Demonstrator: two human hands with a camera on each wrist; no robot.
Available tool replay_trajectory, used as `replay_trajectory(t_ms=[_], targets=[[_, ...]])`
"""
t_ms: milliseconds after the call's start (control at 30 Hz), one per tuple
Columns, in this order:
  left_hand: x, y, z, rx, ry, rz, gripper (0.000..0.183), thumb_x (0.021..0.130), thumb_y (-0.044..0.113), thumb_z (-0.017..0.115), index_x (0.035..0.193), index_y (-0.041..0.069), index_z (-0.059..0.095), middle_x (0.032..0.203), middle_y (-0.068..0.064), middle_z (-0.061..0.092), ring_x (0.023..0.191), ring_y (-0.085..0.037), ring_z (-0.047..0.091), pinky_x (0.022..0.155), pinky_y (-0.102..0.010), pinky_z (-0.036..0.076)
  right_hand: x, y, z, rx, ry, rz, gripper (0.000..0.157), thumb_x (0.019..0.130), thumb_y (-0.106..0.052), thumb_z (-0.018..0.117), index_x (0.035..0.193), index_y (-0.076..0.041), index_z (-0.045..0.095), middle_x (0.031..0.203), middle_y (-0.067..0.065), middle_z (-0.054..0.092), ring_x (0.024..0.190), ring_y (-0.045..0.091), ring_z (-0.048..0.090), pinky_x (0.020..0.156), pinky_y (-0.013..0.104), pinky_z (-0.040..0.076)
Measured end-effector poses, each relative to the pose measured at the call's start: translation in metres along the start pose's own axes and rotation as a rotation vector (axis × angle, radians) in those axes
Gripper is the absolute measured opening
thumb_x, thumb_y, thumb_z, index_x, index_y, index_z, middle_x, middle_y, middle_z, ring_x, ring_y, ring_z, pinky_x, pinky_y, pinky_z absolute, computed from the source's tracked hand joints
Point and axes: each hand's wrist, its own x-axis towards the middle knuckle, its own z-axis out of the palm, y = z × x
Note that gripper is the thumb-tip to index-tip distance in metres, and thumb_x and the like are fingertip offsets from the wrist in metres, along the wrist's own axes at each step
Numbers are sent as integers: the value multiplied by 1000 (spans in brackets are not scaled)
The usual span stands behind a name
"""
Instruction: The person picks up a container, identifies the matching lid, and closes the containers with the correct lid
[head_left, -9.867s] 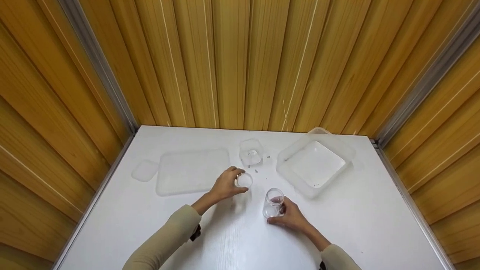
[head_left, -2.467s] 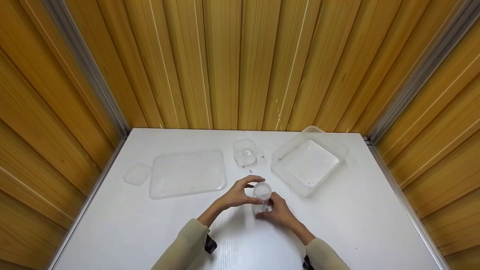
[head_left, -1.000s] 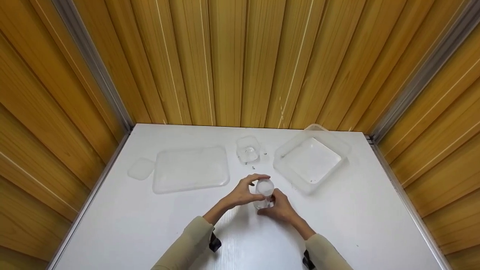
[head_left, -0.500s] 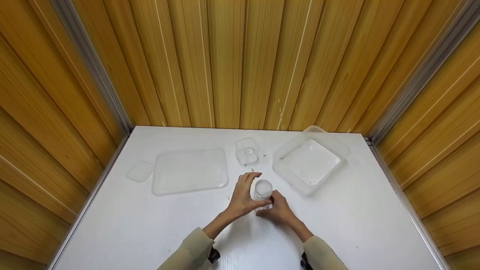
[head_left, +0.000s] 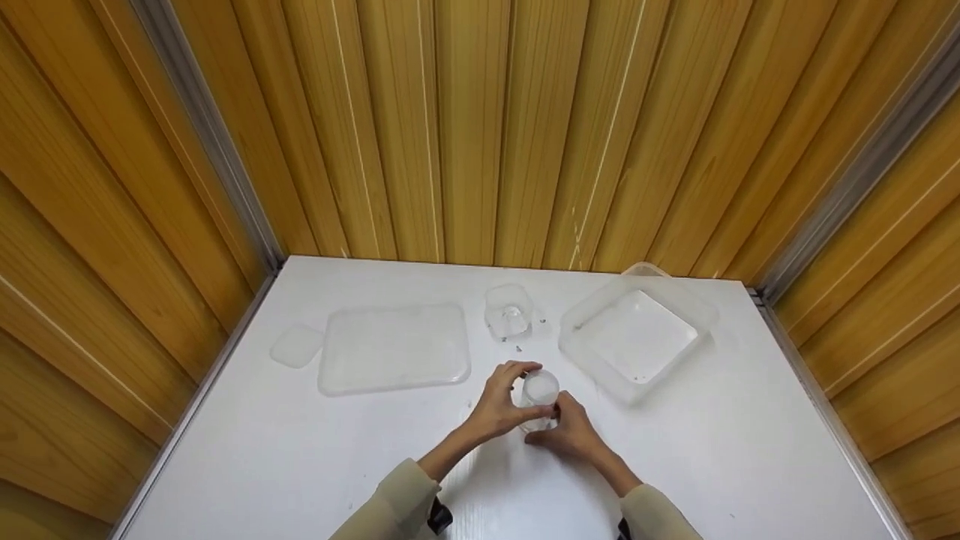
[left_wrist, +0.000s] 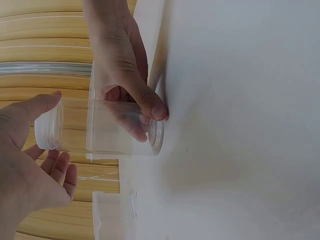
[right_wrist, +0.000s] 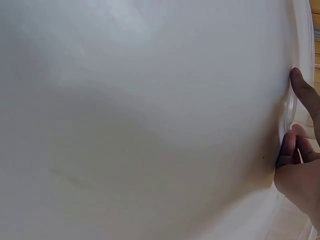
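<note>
A clear plastic jar stands upright on the white table, with a round, whitish lid on its mouth. My left hand grips the lid's rim between thumb and fingers, as the left wrist view also shows. Low on the jar, my right hand holds the body near its base; in the left wrist view its thumb lies along the bottom edge. Only part of the right hand and a sliver of the jar's base appear in the right wrist view.
Behind the hands stands a small clear container, with several tiny dark bits near it. A large translucent bin sits at the right. Left lie a large flat lid and a small one. Wood-patterned walls enclose the table.
Ten seconds ago the left hand held the lid apart from the jar; now it sits on top. Half a second ago the left fingers were spread off the lid; now they grip it again.
</note>
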Motion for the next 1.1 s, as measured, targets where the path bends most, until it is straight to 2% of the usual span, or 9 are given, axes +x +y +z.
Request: replay_trajectory(t_ms=[133, 300, 533, 700, 900, 1100], targets=[[2, 0, 1, 9, -28, 21, 59, 81, 24, 87, 131, 5, 63, 121, -11, 69, 108, -26, 59, 85, -21, 42, 0, 2, 0, -5, 9, 22, 62, 67, -16, 96, 111, 3, 57, 97, 10, 60, 86, 18, 51, 73, 26, 43], [7, 3, 4, -7, -49, 59, 57, 83, 21, 85, 133, 3, 64, 129, -11, 70, 112, -28, 60, 91, -26, 45, 0, 3, -6, -1, 24, 72, 62, 66, -15, 96, 110, 2, 56, 97, 10, 60, 87, 18, 52, 76, 27, 45], [0, 0, -4, -31, -68, -23, 61, 81, 24, 88, 134, 7, 65, 130, -7, 70, 113, -24, 60, 89, -23, 43, 0, 4, -1, -13, -19, 13, 66, 66, -17, 96, 116, 4, 57, 103, 12, 65, 90, 18, 57, 76, 26, 48], [-1, -4, -10, -14, -83, 4, 61, 79, 22, 88, 133, 5, 66, 129, -9, 71, 109, -23, 61, 86, -25, 45, -1, 1, 1, 8, -28, 2, 65, 66, -15, 96, 115, 4, 58, 104, 12, 66, 92, 20, 59, 78, 26, 49], [6, -5, -18, -13, -177, 18, 60, 83, 21, 85, 137, 5, 63, 134, -11, 68, 113, -25, 61, 88, -39, 52, 1, 1, -1, 16, -23, 5, 58, 67, -14, 96, 112, 1, 61, 100, 10, 64, 91, 18, 57, 78, 24, 48], [12, -6, -27, -28, -303, 2, 61, 87, 19, 82, 142, 6, 59, 143, -12, 62, 122, -29, 58, 93, -42, 50, 2, 2, -2, 11, -38, -6, 55, 68, -13, 95, 111, 1, 63, 101, 10, 64, 92, 18, 57, 79, 24, 49]])
